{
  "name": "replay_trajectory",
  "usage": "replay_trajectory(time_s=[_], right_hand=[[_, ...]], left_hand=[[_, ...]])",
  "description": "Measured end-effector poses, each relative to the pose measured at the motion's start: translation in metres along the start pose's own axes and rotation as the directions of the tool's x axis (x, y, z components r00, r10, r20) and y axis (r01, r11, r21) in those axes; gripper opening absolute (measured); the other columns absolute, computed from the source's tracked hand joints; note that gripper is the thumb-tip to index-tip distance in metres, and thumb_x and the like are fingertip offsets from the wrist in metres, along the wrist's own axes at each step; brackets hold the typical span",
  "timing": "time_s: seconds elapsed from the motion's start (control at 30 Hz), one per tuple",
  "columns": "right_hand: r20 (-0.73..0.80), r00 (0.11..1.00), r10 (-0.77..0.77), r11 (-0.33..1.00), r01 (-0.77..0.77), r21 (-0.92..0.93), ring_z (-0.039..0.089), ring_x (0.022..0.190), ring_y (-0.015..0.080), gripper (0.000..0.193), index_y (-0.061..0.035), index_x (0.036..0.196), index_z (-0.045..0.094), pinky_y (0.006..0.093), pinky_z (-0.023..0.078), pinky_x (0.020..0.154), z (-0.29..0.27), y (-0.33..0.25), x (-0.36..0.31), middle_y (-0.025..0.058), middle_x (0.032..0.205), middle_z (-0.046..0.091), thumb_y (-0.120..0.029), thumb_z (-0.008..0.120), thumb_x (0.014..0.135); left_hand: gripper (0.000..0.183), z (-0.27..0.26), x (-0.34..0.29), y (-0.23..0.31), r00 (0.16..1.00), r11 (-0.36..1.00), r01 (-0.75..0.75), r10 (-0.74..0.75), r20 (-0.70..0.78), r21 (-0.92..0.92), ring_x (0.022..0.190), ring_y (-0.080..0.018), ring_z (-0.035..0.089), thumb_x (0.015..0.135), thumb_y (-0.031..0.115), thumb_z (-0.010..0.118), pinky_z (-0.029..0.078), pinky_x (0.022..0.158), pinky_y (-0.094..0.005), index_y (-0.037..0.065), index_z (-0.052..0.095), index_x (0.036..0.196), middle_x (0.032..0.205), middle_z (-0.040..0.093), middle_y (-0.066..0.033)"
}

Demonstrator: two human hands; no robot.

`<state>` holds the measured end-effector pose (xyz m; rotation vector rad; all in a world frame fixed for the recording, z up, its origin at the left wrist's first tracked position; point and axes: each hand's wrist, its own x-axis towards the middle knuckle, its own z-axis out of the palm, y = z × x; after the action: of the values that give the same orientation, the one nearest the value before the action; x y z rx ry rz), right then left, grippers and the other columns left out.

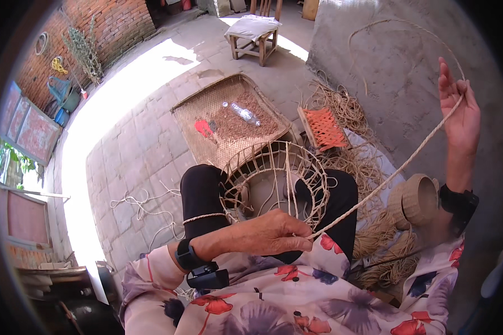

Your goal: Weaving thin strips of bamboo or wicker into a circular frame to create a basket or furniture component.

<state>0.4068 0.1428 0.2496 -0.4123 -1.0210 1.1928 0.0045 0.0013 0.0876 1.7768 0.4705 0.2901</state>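
Observation:
A round openwork basket frame [246, 162] of tan cord rests between my knees, its ribs spaced apart. My left hand [279, 231] is closed at the near edge of this frame, with a twisted straw cord [383, 181] held under its fingers. From there the cord runs taut up to the right. My right hand [460, 111] is raised high at the right and pinches the same cord by the thumb, other fingers pointing up. Beyond it, the cord's free end loops back to the left through the air.
Ahead lies a woven tray [198, 103] bearing brown bits, a clear plastic bottle [245, 114] and a red item [204, 127]. Beside it are an orange-wound wooden frame [324, 127] and heaps of straw cord [341, 103]. A small woven basket [419, 195] sits right; a chair [255, 33] stands farther off.

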Motion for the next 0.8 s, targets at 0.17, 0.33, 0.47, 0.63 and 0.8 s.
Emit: replay_trajectory(time_s=[0.17,0.33,0.47,0.63,0.8], right_hand=[[-0.517,0.851,-0.091,0.951,-0.079,-0.298,0.055,0.129,0.0347,0.031,-0.0017,0.097,0.055,0.0472,0.050,0.104,-0.123,-0.038,-0.001,0.0298,0.138,0.052,-0.028,0.042,0.108],[-0.633,0.708,0.315,0.688,-0.629,-0.362,0.066,0.100,0.0222,0.041,-0.0065,0.110,0.063,0.0366,0.053,0.082,-0.217,0.026,-0.097,0.0130,0.107,0.069,-0.045,0.064,0.095],[-0.597,0.570,0.564,0.616,-0.772,-0.156,0.068,0.081,0.0159,0.032,-0.0091,0.107,0.065,0.0345,0.054,0.071,-0.232,0.105,-0.173,0.0067,0.094,0.072,-0.038,0.065,0.095],[-0.605,0.512,0.609,0.539,-0.827,-0.158,0.065,0.070,0.0128,0.023,-0.0085,0.103,0.064,0.0291,0.052,0.064,-0.203,0.152,-0.213,0.0047,0.085,0.071,-0.031,0.062,0.098],[-0.526,0.692,0.494,0.507,-0.721,-0.473,0.057,0.063,0.0069,0.017,-0.0092,0.095,0.063,0.0240,0.046,0.056,-0.134,0.185,-0.194,0.0003,0.079,0.066,-0.026,0.061,0.098]], left_hand=[[0.032,-0.041,-0.003,-0.012,0.960,0.993,0.030,-0.059,-0.274,-0.112,0.062,-0.0066,0.057,0.102,0.031,0.058,0.048,0.057,-0.0253,0.003,0.070,0.095,0.075,0.067,-0.0010],[0.029,-0.142,0.028,-0.110,0.821,0.973,0.214,-0.227,-0.524,-0.086,0.071,-0.0070,0.061,0.097,0.031,0.065,0.051,0.065,-0.0254,0.004,0.075,0.093,0.080,0.070,0.0001],[0.034,-0.160,0.051,-0.197,0.765,0.927,0.368,-0.254,-0.592,0.078,0.075,-0.0200,0.067,0.086,0.036,0.072,0.052,0.071,-0.0370,0.003,0.077,0.093,0.080,0.072,-0.0097],[0.034,-0.154,0.054,-0.236,0.637,0.862,0.479,-0.212,-0.741,0.166,0.081,-0.0307,0.069,0.088,0.037,0.069,0.053,0.074,-0.0405,0.005,0.076,0.096,0.087,0.072,-0.0180],[0.032,-0.160,0.055,-0.243,0.611,0.860,0.494,-0.241,-0.754,0.125,0.079,-0.0272,0.069,0.088,0.035,0.069,0.053,0.073,-0.0391,0.004,0.076,0.095,0.085,0.073,-0.0142]])
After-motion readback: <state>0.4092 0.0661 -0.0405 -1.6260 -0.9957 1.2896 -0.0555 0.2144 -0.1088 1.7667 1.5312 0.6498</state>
